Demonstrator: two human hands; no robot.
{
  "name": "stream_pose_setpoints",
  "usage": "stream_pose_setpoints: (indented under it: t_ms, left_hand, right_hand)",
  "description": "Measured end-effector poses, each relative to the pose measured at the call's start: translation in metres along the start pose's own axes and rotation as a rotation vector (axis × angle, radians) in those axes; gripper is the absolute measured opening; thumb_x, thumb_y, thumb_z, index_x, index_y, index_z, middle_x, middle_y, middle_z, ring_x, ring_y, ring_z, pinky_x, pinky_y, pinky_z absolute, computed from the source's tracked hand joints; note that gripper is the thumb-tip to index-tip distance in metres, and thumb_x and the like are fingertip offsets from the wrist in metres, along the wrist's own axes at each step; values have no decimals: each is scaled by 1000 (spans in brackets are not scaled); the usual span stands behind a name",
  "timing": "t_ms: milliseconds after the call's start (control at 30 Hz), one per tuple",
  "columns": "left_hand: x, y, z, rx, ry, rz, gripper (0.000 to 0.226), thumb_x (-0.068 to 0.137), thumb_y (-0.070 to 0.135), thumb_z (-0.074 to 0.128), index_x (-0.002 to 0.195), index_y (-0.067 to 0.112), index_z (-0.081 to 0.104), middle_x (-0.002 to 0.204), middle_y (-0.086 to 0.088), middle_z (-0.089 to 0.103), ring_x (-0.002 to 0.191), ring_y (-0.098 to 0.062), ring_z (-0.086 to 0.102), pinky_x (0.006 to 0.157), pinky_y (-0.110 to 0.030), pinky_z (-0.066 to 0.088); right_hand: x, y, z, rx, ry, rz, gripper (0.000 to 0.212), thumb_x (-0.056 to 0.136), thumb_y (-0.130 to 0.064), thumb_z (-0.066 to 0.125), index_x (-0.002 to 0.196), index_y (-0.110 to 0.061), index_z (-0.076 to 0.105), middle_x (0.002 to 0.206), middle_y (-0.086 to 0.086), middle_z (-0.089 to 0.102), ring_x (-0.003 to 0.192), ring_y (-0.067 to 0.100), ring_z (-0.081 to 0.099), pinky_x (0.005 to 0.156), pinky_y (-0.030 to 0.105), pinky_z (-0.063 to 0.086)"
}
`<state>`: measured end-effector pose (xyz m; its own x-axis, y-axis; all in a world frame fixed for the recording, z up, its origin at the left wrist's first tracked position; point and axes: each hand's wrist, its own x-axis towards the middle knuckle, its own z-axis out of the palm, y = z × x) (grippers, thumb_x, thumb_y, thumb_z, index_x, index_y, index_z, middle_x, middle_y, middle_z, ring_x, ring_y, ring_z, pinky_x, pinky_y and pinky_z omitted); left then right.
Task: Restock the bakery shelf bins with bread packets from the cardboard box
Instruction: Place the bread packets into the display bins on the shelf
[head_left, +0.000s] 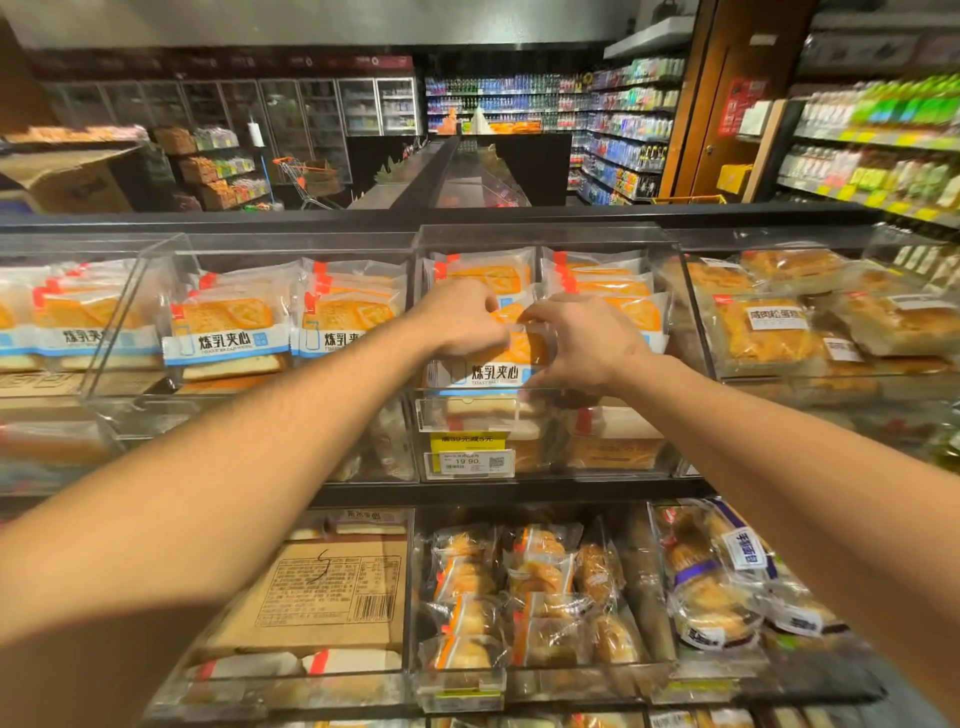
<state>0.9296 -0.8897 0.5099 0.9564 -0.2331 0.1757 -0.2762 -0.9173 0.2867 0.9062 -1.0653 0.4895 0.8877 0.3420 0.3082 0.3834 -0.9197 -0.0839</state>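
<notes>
The bread packet (506, 353) is a clear-fronted wrapper showing an orange-brown toasted slice, with a white and blue band across its lower part printed in bold black characters and a red tab at the corner on its neighbours. It sits at the front of the middle acrylic bin (540, 236) on the upper shelf, just above the bin's front lip, held from both sides — the left hand (460, 319) with its fingers curled over the packet's top left edge, the right hand (584, 340) with its fingers pinching the top right edge. Behind it in the same bin, two stacks of matching packets stand side by side. The bin to the left (291, 244) holds two more stacks of the same product, both front labels readable. To the right, a third bin (779, 322) carries flatter, golden pastry packs with white labels. Under the held packet, one yellow price tag (474, 453) hangs on the bin front. On the lower shelf, a cardboard box (332, 592) lies flat with a printed label and barcode, and beside it a bin of small wrapped rolls (524, 592) — too jumbled to count.
</notes>
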Motion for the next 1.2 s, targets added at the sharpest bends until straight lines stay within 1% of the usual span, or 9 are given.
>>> stream_pose_setpoints:
  t_ms: [67,133,300,567,700,900,1000,1100,1200]
  left_hand:
    - [-1,-1,-3,32,-43,45,78,68,46,85,134,14,58,134,-7,57,121,-25,54,97,-33,45]
    - [-2,-2,-7,56,-56,87,87,59,48,91,133,19,57,129,-4,54,116,-22,53,91,-28,44]
    - [4,-4,-14,-45,127,168,58,58,39,94,106,26,65,111,8,64,97,-11,55,76,-23,34]
    - [4,-9,-3,209,256,249,71,58,46,87,118,28,55,121,-2,55,112,-27,48,96,-43,42]
    - [-8,-9,6,346,423,190,57,62,40,86,102,26,47,110,-1,50,103,-24,49,84,-43,47]
    - [-7,-13,16,438,396,99,71,65,33,89,120,21,45,118,-6,52,107,-26,55,74,-39,51]
    - [-8,-10,21,458,373,110,61,74,29,82,122,25,45,119,-6,53,103,-30,59,71,-41,50]
    - [-8,-9,23,417,323,105,54,78,29,78,123,30,47,121,-4,57,105,-33,59,76,-46,55]
    - [-7,-7,20,392,320,74,50,79,29,78,122,30,52,121,-4,58,106,-34,59,78,-46,54]
  right_hand:
    - [0,-1,0,-15,14,-12,88,58,-60,87,133,-28,53,123,-4,62,111,24,57,78,35,49]
    - [1,-3,0,-8,29,-19,85,59,-56,88,131,-27,54,121,-3,61,109,24,56,74,32,45]
    - [13,-1,2,53,164,18,71,66,-45,87,125,-22,57,115,1,52,104,25,53,78,35,47]
    - [33,-3,17,39,164,75,69,70,-41,85,128,-22,52,120,4,55,107,29,55,82,39,50]
    - [39,-5,23,44,232,109,66,75,-33,83,128,-22,47,124,7,56,108,32,57,82,40,49]
    - [32,-1,13,119,166,78,95,67,-31,89,147,-23,37,140,8,49,125,30,50,97,41,47]
    - [17,13,0,86,93,93,115,52,-53,92,148,-29,34,142,8,46,130,31,43,103,43,43]
    - [5,28,-10,120,40,143,136,37,-79,81,152,-34,23,145,10,48,133,33,43,107,48,42]
    - [-2,40,-23,75,-134,196,123,46,-67,88,149,-28,33,137,7,57,122,29,54,100,41,48]
